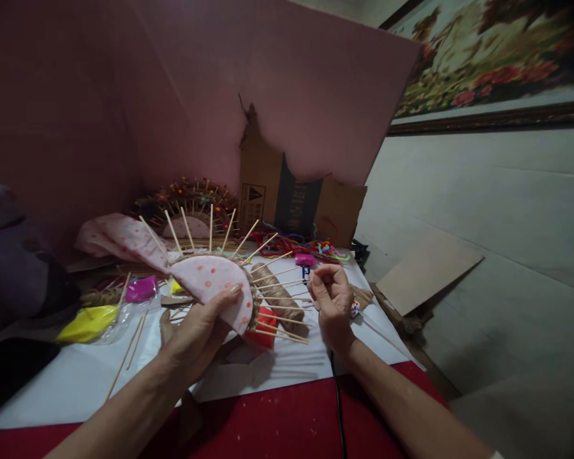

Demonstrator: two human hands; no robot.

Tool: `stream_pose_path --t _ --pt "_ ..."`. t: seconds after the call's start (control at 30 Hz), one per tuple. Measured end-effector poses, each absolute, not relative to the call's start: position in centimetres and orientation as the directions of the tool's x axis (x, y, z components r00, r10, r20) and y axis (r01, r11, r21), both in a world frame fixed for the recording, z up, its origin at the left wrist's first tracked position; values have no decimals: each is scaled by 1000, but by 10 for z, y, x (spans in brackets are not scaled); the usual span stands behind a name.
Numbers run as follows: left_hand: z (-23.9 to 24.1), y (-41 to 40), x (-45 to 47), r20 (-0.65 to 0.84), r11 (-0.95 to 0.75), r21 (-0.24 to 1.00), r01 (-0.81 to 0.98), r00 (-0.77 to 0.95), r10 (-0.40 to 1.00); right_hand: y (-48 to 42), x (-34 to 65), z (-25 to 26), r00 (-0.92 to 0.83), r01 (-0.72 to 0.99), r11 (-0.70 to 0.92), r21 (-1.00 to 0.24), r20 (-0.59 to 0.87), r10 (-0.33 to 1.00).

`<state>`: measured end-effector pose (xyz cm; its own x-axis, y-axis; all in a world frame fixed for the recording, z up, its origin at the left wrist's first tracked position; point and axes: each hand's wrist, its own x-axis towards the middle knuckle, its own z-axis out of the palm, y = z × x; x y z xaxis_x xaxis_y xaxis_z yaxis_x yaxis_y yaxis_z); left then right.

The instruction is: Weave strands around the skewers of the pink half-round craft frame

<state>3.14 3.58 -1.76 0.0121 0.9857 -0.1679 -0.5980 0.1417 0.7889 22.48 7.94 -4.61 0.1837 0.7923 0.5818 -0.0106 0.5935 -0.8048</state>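
My left hand [203, 331] grips a half-round craft piece [215, 284] by its lower edge, thumb on top. White cloth with pink spots covers its flat face, jute twine runs around the curved rim, and several thin wooden sticks [268, 268] fan out from it. At the right-hand stick tips, my right hand [332, 296] is closed in a pinch; what lies between its fingers, if anything, is too small to make out. A roll of jute twine [272, 287] lies beneath the sticks, beside a red packet [268, 325].
Yellow [87, 323] and magenta [142, 289] clay packets lie to the left near loose sticks [127, 350]. Behind stand a similar decorated half-round piece [189, 226], coloured pipe cleaners [287, 243] and torn cardboard [263, 185]. A black cable [337, 401] crosses the red cloth [268, 417] in front.
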Motion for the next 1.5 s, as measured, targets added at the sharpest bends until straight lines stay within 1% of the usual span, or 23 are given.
stream_pose_path --t 0.1,0.17,0.27,0.37,0.43,0.53,0.6,0.77,0.9,0.97,1.03,1.2,1.37,1.43,1.5 --pt "-16 35 31 -193 191 803 -565 58 980 82 226 -46 228 56 606 -794 601 766" --pt "-14 33 32 -209 229 801 -554 100 973 83 227 -46 247 71 601 -796 597 763" --pt "-13 32 32 -199 241 784 -572 136 970 86 226 -47 248 17 601 -799 585 772" --pt "-12 33 31 -186 216 740 -637 115 976 88 225 -49 231 -61 579 -813 553 800" --pt "-12 33 31 -190 206 705 -679 99 977 88 225 -50 200 -66 551 -832 529 824" --pt "-11 31 30 -207 244 671 -700 138 968 87 224 -49 126 36 533 -845 533 837" --pt "-11 29 31 -220 285 663 -693 183 958 84 223 -48 63 116 543 -832 552 831" --pt "-11 20 36 -253 364 679 -638 262 931 77 215 -46 -90 246 653 -716 654 751" --pt "-9 13 41 -294 478 640 -602 383 876 72 210 -47 -132 337 648 -683 648 750" --pt "-9 11 42 -310 504 623 -599 403 861 71 209 -47 -165 367 656 -660 647 744" --pt "-11 11 42 -324 505 620 -601 390 862 71 209 -47 -192 389 657 -646 641 743" --pt "-19 15 40 -331 464 644 -608 325 886 72 208 -52 -203 398 618 -678 591 780" --pt "-18 17 43 -334 400 663 -633 228 915 73 209 -53 -174 440 575 -690 562 808" --pt "-16 18 43 -345 401 662 -634 218 913 75 211 -51 -148 441 523 -729 516 844" --pt "-13 18 43 -359 404 661 -632 206 910 79 215 -48 -97 389 456 -800 457 884"
